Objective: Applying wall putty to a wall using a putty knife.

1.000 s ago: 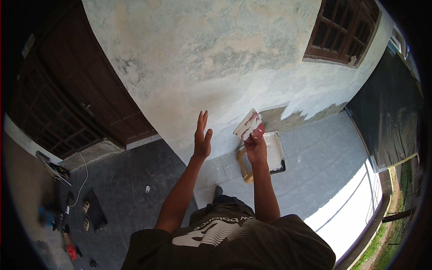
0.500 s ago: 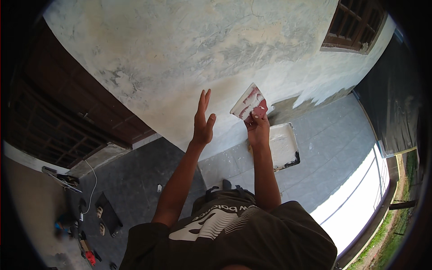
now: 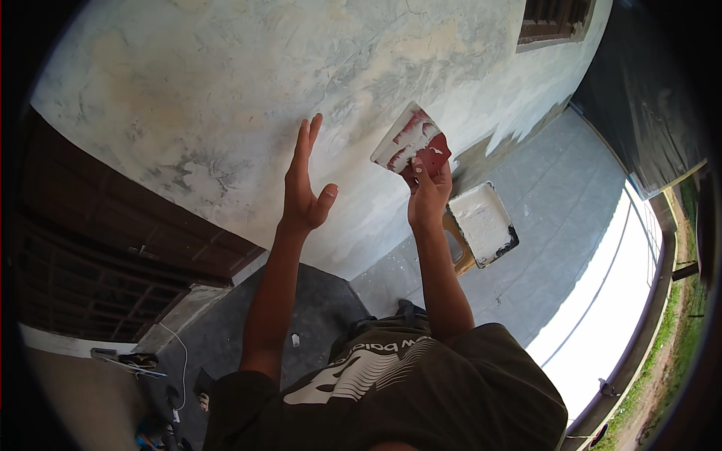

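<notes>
My right hand (image 3: 430,197) grips a putty knife (image 3: 414,143) with a wide, reddish blade smeared with white putty. Its blade points up and to the left, in front of the wall (image 3: 248,90); whether it touches the wall I cannot tell. My left hand (image 3: 304,188) is raised to the left of the blade with fingers stretched out and thumb apart, holding nothing. Patchy white and grey plaster covers the wall. Behind my right wrist, a tray (image 3: 514,239) with dark smears on its rim holds white putty (image 3: 481,218).
The tray rests on a yellowish-brown stand (image 3: 466,261) on the grey tiled floor (image 3: 560,195). A dark wooden door (image 3: 135,218) is at left, a barred window (image 3: 555,21) at upper right. A white cable (image 3: 183,353) runs along the floor at lower left.
Both hands have risen in the picture, the left one also shifting left. The view has turned, so the wall, window and door sit differently. The putty knife stays in my right hand.
</notes>
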Demonstrator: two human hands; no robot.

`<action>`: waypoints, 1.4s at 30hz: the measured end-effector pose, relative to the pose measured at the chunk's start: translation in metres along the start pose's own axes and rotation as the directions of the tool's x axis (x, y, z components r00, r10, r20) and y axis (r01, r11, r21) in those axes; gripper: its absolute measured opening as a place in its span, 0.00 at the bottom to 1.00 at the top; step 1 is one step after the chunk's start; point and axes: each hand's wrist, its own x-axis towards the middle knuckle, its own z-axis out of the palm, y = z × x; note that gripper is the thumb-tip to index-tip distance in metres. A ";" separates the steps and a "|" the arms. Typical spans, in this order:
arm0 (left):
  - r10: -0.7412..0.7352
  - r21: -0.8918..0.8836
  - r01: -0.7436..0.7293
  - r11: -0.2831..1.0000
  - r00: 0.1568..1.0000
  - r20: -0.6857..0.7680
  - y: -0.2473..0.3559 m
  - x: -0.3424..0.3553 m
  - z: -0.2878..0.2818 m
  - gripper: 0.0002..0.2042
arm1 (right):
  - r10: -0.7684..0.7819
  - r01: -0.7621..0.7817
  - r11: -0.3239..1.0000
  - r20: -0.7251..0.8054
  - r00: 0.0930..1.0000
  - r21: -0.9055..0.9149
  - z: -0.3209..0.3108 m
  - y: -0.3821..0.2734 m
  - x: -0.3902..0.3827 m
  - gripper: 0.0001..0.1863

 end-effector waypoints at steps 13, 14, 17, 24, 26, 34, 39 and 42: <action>0.510 0.096 -0.515 0.852 0.857 0.072 -0.022 0.056 -0.096 0.43 | -0.686 0.657 0.397 0.268 0.676 -0.641 0.135 0.072 -0.008 0.28; 0.538 0.115 -0.538 0.835 0.842 0.037 -0.023 0.060 -0.096 0.43 | -0.714 0.665 0.296 0.303 0.631 -0.686 0.138 0.082 -0.015 0.27; 0.563 0.089 -0.565 0.820 0.825 0.047 -0.029 0.058 -0.106 0.42 | -0.663 0.674 0.247 0.386 0.642 -0.696 0.147 0.116 -0.070 0.26; 0.567 0.049 -0.573 0.818 0.818 0.096 -0.027 0.054 -0.110 0.38 | -0.516 0.402 0.657 0.008 0.856 -0.638 0.108 0.116 -0.104 0.19; 0.540 0.060 -0.551 0.833 0.831 0.133 -0.025 0.052 -0.113 0.38 | -0.506 0.277 0.652 -0.133 0.853 -0.706 0.122 0.080 -0.069 0.18; 0.538 0.033 -0.547 0.837 0.832 0.138 -0.031 0.053 -0.110 0.38 | -0.759 0.686 0.234 0.311 0.571 -0.689 0.168 0.116 -0.039 0.32; 0.535 0.020 -0.540 0.841 0.837 0.114 -0.028 0.053 -0.115 0.38 | -0.397 0.407 0.675 0.163 0.903 -0.616 0.127 0.123 -0.153 0.21; 0.539 0.015 -0.544 0.839 0.834 0.119 -0.028 0.054 -0.108 0.38 | -0.295 0.244 0.898 -0.090 0.951 -0.366 0.091 0.118 -0.144 0.16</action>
